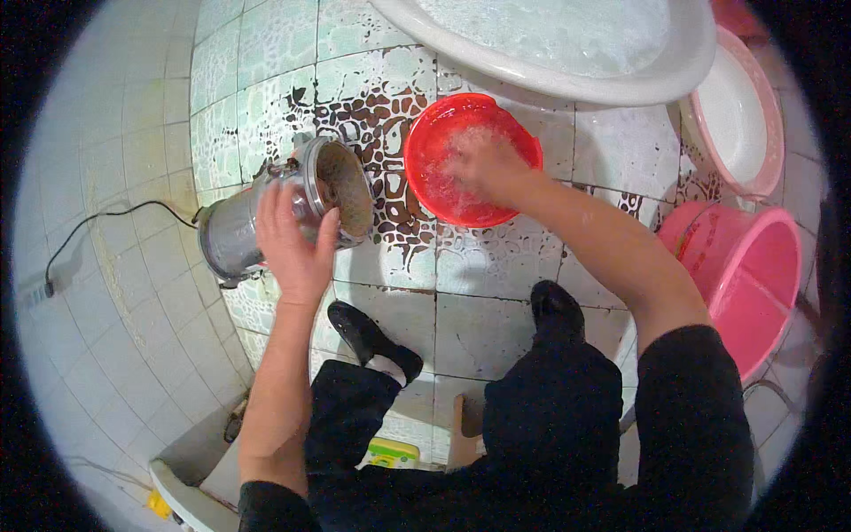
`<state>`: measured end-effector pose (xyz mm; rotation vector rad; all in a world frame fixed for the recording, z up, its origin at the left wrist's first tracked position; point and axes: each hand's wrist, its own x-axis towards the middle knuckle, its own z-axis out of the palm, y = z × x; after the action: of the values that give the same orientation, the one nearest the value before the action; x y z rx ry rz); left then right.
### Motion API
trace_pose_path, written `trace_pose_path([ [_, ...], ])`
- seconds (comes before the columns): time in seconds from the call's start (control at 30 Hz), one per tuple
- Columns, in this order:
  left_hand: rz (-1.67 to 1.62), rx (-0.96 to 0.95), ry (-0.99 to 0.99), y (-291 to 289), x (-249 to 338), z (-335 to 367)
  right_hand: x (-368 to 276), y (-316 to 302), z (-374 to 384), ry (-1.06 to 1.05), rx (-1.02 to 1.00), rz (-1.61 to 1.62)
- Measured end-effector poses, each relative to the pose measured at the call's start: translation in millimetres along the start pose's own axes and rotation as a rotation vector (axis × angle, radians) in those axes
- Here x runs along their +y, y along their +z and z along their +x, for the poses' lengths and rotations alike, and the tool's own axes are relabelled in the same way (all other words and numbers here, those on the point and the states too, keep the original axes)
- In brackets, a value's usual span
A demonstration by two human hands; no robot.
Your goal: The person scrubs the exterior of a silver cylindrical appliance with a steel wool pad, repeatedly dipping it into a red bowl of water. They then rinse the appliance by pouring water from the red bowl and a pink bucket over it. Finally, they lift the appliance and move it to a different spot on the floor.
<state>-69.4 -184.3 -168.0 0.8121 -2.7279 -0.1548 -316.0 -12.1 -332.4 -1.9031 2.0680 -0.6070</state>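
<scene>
A metal canister [239, 230] lies tipped on the tiled floor at the left, its round mouth facing right. The inside of the mouth looks grey-brown and speckled. My left hand [297, 244] rests on it near the rim, with fingers stretched along the outer wall and the thumb spread apart by the mouth. To its right stands a red basin [417, 188] with water in it. My right hand [483, 161] is inside this basin, in churned, splashing water. Splash and motion smear its fingers, so their pose is unclear.
A large white tub [567, 84] of foamy water is at the far side. On the right stand a pink-rimmed basin [773, 133] and a pink bucket [709, 232]. A black cord [133, 206] runs from the canister's base. My black shoes [368, 335] are on the tiles near a yellow-green package [392, 452].
</scene>
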Motion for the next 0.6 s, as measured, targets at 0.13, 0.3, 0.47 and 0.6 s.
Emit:
trace_pose_path([
  [0.13, 0.190, -0.299, -0.095, 2.8, -23.6, -5.9, -25.4, -7.8, 18.7, 0.619, -0.165, 0.290],
  [0.3, 0.219, -0.300, -0.123, 8.7, -24.4, -4.9, -81.8, -43.4, 35.9, 0.724, 0.234, 1.522],
  [0.47, 0.202, -0.280, -0.081, 11.2, -31.6, -7.5, -137.6, -16.1, 102.9, 0.471, 0.008, 1.714],
  [0.6, 0.216, -0.280, -0.072, 12.8, -28.1, -5.9, -157.5, 22.3, 87.0, 0.225, 0.006, 1.403],
])
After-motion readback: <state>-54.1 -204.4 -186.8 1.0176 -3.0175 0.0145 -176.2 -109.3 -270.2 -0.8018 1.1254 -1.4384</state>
